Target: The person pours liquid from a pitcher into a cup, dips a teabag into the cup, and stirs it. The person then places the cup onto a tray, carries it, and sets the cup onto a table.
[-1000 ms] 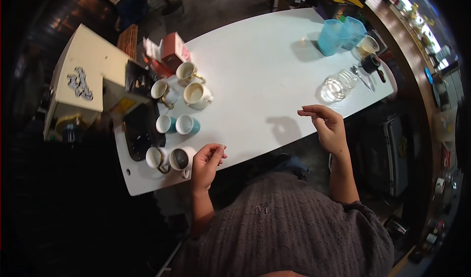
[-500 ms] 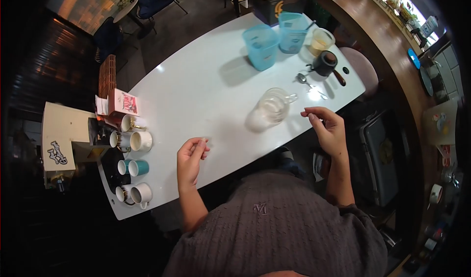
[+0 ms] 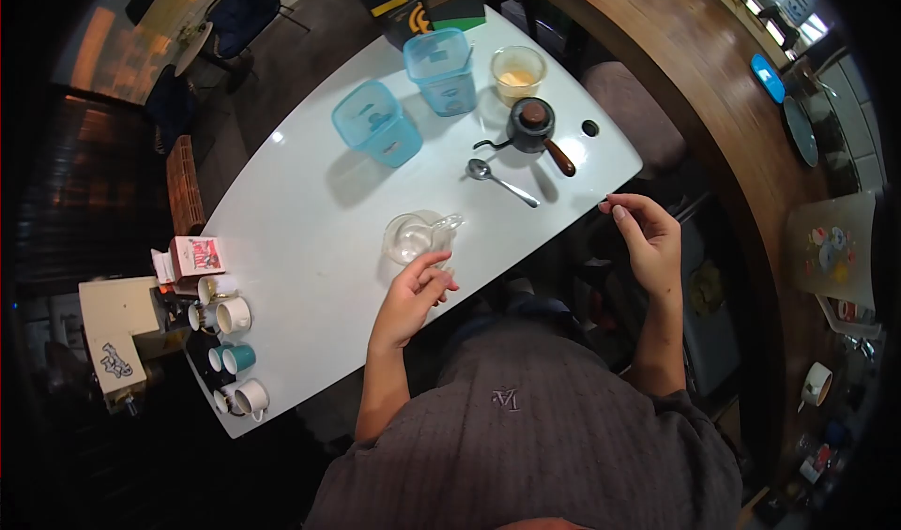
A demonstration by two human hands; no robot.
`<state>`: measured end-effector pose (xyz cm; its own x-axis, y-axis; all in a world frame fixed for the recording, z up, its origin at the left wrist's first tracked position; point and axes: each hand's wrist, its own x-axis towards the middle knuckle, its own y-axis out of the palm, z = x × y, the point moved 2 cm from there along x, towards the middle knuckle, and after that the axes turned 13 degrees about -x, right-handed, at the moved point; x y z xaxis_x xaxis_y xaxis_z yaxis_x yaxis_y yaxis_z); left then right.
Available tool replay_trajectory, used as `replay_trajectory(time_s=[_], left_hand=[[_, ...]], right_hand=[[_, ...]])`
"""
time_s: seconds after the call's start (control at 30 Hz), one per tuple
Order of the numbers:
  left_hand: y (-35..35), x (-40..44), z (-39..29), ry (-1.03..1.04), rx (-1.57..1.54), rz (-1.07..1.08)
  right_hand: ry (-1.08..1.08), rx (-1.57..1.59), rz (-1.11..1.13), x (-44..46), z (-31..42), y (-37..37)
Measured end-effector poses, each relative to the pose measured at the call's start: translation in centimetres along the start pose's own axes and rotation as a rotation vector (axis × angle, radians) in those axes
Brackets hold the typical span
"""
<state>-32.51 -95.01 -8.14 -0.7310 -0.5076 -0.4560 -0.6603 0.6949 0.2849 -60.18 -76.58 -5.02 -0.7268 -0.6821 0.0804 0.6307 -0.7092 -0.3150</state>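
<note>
My left hand [image 3: 413, 295] is over the near side of a clear glass pitcher [image 3: 405, 237], its fingers loosely bent and apart, with nothing visible in them. The hand covers part of the pitcher; I cannot tell whether they touch. My right hand [image 3: 649, 244] hangs just off the table's right edge, thumb and fingers loosely curved, holding nothing that I can see. A metal spoon [image 3: 507, 185] lies beyond the pitcher. Behind it stands a dark pot [image 3: 531, 134] with a thin spout and brown wooden handle.
Two blue translucent containers [image 3: 389, 141] and a glass cup [image 3: 516, 80] with pale contents stand at the far end of the white table [image 3: 300, 277]. Several mugs [image 3: 235, 316] and a small box [image 3: 197, 256] line the left end. A wooden counter [image 3: 648, 42] runs along the right.
The view has turned and shifted right, so the table's things appear further left. My left hand has moved from the table's near edge to the pitcher. My right hand is now further from the pitcher.
</note>
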Motion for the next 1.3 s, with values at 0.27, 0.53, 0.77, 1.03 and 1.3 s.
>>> replay_trajectory(time_s=[0.27,0.53,0.77,1.03,1.3], left_hand=[[3.6,4.0,2.1,-0.147,-0.245,0.076],[3.7,6.3,3.4,-0.034,-0.583,0.004],[2.6,6.4,4.0,-0.044,-0.649,-0.069],[1.8,3.0,3.3,0.086,-0.643,-0.23],[-2.5,-2.4,2.7,0.196,-0.442,-0.286]], right_hand=[[0.074,-0.072,-0.063,-1.8,0.5,-3.6],[0.03,-0.082,-0.099,-1.6,0.6,-4.3],[0.02,-0.067,-0.058,-1.2,0.8,-3.7],[-0.028,-0.063,0.022,0.2,0.6,-1.4],[-0.094,-0.058,0.123,1.7,1.6,2.6]])
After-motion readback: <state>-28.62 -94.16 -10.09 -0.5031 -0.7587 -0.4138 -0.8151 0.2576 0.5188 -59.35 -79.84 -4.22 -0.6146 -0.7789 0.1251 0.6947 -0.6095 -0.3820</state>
